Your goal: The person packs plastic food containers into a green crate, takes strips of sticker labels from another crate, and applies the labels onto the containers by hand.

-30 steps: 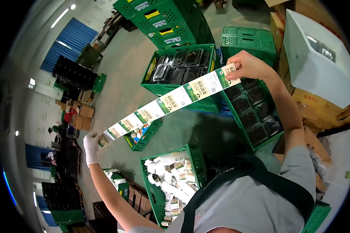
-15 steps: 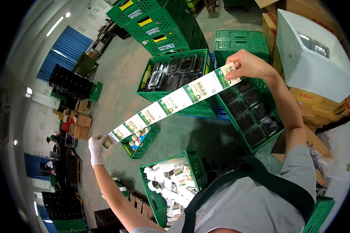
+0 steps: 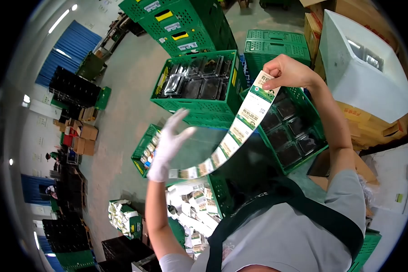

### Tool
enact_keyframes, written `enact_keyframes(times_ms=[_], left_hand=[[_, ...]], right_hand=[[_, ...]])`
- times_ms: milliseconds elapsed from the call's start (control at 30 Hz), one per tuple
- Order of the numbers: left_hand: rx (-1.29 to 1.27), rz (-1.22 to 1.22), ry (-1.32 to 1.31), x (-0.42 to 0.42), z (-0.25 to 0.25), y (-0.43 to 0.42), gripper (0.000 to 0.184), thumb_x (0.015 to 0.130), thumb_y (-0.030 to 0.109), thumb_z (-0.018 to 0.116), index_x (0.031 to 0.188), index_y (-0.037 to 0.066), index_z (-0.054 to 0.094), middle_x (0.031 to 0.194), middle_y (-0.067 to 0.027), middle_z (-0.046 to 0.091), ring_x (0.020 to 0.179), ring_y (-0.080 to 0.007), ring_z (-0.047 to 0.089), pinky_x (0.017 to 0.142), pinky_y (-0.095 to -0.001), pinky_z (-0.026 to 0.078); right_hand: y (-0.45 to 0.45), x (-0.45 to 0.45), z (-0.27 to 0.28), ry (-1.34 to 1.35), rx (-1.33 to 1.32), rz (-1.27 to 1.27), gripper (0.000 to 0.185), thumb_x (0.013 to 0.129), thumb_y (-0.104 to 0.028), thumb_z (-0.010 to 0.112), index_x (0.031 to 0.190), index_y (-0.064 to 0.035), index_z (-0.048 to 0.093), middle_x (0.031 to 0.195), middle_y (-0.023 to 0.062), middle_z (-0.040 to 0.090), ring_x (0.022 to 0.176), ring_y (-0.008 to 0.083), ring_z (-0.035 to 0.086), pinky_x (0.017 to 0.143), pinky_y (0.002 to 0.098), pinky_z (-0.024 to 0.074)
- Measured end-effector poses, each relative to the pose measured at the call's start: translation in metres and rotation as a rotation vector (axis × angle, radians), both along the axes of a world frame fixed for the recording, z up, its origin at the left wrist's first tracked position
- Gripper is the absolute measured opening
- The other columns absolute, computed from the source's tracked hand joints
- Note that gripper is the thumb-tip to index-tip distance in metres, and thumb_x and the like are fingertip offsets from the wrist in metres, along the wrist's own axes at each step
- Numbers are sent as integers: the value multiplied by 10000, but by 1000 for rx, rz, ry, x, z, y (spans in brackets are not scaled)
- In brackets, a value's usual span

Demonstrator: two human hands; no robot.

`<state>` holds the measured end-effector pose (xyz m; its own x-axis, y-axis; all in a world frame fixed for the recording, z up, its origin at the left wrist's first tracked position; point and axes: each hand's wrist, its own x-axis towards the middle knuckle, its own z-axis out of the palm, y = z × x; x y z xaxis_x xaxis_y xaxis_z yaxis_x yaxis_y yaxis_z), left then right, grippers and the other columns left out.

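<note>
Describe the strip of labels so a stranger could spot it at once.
Start at the tall stack of green crates near the top. To its lower right, the bare right hand pinches the strip of labels by one end. Unlike the labels heaped in the crate below, it forms one long curve.

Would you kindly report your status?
White-gloved left hand open, fingers apart. Bare right hand pinching long green-and-white paper label strip at upper end. Strip curving down toward left wrist; no obstruction evident.
</note>
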<state>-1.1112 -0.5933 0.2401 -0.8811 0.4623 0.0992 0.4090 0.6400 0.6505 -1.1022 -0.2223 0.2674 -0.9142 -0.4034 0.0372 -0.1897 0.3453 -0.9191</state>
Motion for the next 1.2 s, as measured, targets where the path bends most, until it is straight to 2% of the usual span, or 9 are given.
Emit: enact_keyframes(times_ms=[133,167,233,300,833,933,967,1033,1200], left_hand=[[411,-237,-275,16,-43,105,694,705,167,712,1300,22,386,1344,-141,389,1258,-229,341,1022,-323,284],[680,-231,-470,23,-56,129,513,742,116,692,1198,-11,493,1163,-121,549,1080,-179,509,911,-291,398],[690,-64,-760,30,-77,152,262,785,63,655,1028,-16,598,907,-51,637,804,-86,581,721,-228,465],[838,25,-799,42,-87,168,103,808,52,634,891,-8,638,773,-5,643,650,-37,556,590,-189,451],[708,82,-900,41,-126,226,176,789,43,653,954,-17,641,829,-46,655,686,-62,582,602,-207,475],[722,142,-955,38,-131,235,175,799,39,639,964,-19,637,835,-48,655,683,-68,585,606,-210,481],[743,187,-999,37,-134,237,173,806,36,629,969,-20,634,837,-49,655,681,-72,586,607,-211,483],[709,172,-937,34,-141,242,175,815,26,611,984,-15,630,866,-59,652,709,-82,590,636,-216,485],[631,140,-879,32,-148,247,159,819,0,578,968,-11,631,872,-46,634,789,-81,567,709,-210,450]], right_hand=[[-4,-5,-15,20,34,92,242,715,-130,708,866,39,623,768,86,672,657,87,605,599,231,468],[-4,-6,-22,4,35,95,242,715,-130,708,866,39,623,768,86,672,657,87,605,599,231,468],[1,-10,-34,87,142,-63,184,727,-91,696,844,31,623,715,66,656,634,61,575,562,204,441],[14,-8,-47,85,241,-164,201,715,-100,696,867,11,626,700,73,654,619,71,575,565,215,436],[88,12,-111,-45,15,-307,264,728,-126,695,967,-54,611,768,71,668,655,111,604,610,240,462],[92,12,-125,387,125,-548,227,711,-139,699,910,-62,620,821,42,639,710,181,600,651,290,496],[91,15,-127,381,122,-542,227,711,-139,699,910,-62,620,821,42,639,710,181,600,651,290,496],[87,22,-129,730,205,-451,197,678,-124,701,854,-82,625,810,27,629,752,209,586,648,299,500],[56,43,-178,652,243,-263,184,681,-175,686,827,-78,628,837,14,624,826,213,552,729,330,461]])
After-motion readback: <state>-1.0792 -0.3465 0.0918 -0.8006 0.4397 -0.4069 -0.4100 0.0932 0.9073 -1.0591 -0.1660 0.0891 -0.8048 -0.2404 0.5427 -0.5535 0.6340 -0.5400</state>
